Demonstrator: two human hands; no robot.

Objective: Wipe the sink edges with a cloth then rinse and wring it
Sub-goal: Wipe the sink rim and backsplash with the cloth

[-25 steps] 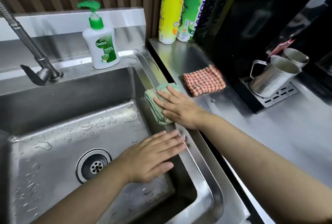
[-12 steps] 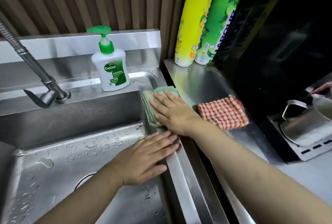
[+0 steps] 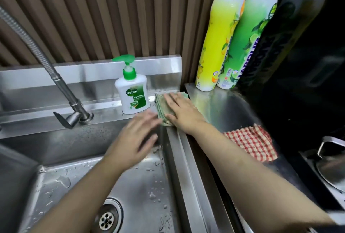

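- The folded, pale green cloth (image 3: 162,108), dingy and damp-looking, lay flat on the far right corner of the sink rim, just beside the base of the white soap pump bottle. Part of it was covered by a flat palm, so only its left edge, layered in folds, and a strip at the back showed.
- The stainless steel sink (image 3: 188,160) had a deep rectangular basin with a narrow raised rim along the right side and a wider ledge at the back. Water droplets were scattered over the basin floor and right wall. A round perforated drain sat near the bottom of the basin.
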